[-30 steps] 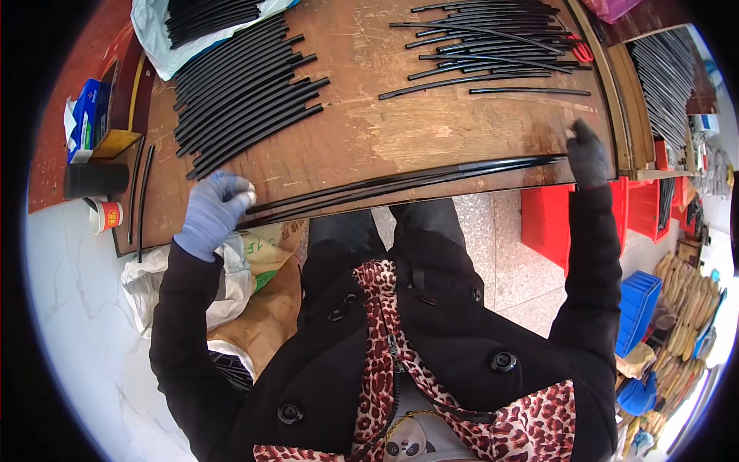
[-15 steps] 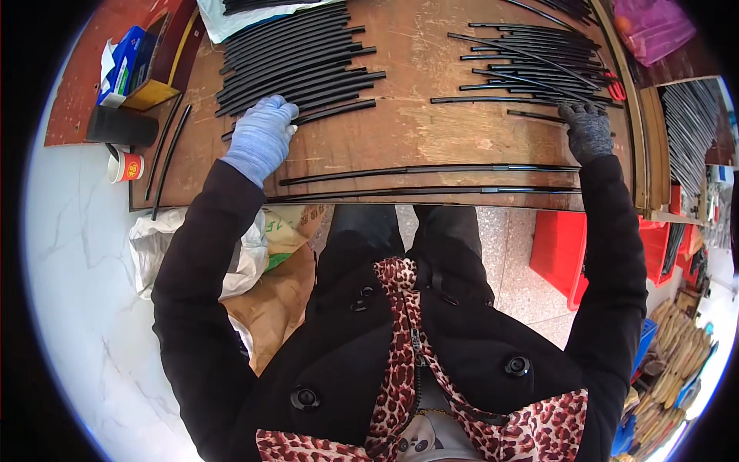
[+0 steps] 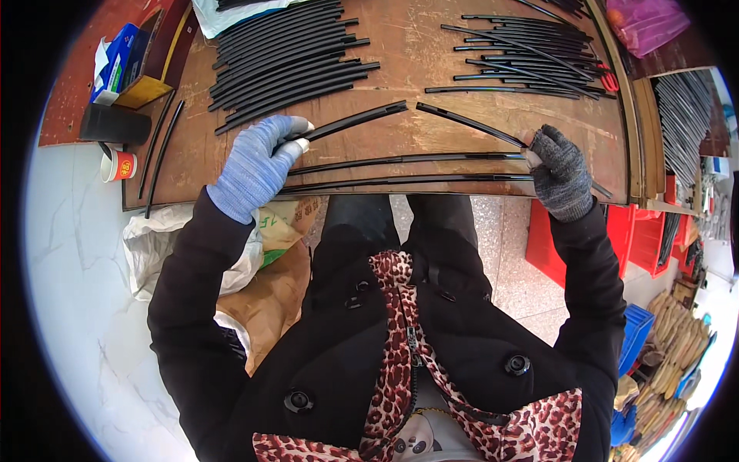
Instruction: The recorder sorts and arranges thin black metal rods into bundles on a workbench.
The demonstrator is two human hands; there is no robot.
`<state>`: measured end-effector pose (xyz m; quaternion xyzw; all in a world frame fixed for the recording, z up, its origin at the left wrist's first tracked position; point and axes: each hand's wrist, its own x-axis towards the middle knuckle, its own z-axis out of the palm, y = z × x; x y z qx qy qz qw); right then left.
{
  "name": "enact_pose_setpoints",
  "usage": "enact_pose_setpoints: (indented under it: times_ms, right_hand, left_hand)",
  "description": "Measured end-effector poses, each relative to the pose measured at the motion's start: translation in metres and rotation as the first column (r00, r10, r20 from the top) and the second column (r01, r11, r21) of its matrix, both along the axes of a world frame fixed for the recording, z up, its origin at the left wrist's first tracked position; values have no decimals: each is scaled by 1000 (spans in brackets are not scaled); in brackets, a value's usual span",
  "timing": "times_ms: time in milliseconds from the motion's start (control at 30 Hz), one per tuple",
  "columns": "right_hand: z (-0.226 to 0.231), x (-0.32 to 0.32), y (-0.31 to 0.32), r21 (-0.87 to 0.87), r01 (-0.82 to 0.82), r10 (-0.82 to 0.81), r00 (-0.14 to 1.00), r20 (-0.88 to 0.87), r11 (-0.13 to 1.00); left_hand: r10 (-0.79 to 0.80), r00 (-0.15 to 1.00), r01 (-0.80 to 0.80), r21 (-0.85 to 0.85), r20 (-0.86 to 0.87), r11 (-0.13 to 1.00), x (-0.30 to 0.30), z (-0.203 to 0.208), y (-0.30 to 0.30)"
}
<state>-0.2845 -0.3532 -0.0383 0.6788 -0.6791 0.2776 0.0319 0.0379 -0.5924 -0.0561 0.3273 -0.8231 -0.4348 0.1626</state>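
Observation:
My left hand (image 3: pixel 258 165), in a light blue knit glove, is closed on a black rod (image 3: pixel 358 118) whose notched end points right. My right hand (image 3: pixel 560 171), in a dark grey glove, pinches a thinner glossy black rod (image 3: pixel 469 122); its free end points left. The two ends face each other with a small gap between them. Below them, two long joined black rods (image 3: pixel 408 159) lie along the near table edge. Beyond my left hand is a row of thick black rods (image 3: pixel 285 61); beyond my right, a looser pile of thin ones (image 3: pixel 523 61).
On the left stand a blue box (image 3: pixel 115 61), a black cylinder (image 3: pixel 115 125) and a paper cup (image 3: pixel 119 165). Red-handled scissors or pliers (image 3: pixel 608 77) lie by the right table edge. Red crates (image 3: pixel 546 246) sit below on the floor, and a pink bag (image 3: pixel 647 23) is far right.
Both hands have picked up a rod from the table and drawn it nearer. The right hand has moved left and toward me; the rods' ends now face each other.

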Motion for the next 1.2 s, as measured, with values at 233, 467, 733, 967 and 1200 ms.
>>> enact_pose_setpoints:
  times_ms: [233,467,733,967,1200]
  right_hand:
    - [-2,6,5,-22,4,-5,1000,-12,1000]
    - [0,-4,6,-39,-89,88,996,-17,995]
    - [14,51,-29,115,-113,118,992,-35,987]
    - [3,-20,20,140,467,-465,712,526,873]
    - [-13,5,26,175,369,-343,457,821,913]
  left_hand:
    - [-75,997,76,-48,21,996,-5,15,7]
    - [-195,980,193,65,33,979,-9,16,7]
    - [-289,957,280,-189,-23,941,-33,8,25]
    - [-192,981,191,-74,-11,979,-3,11,9]
    - [-222,974,216,-99,-54,971,-6,8,8]
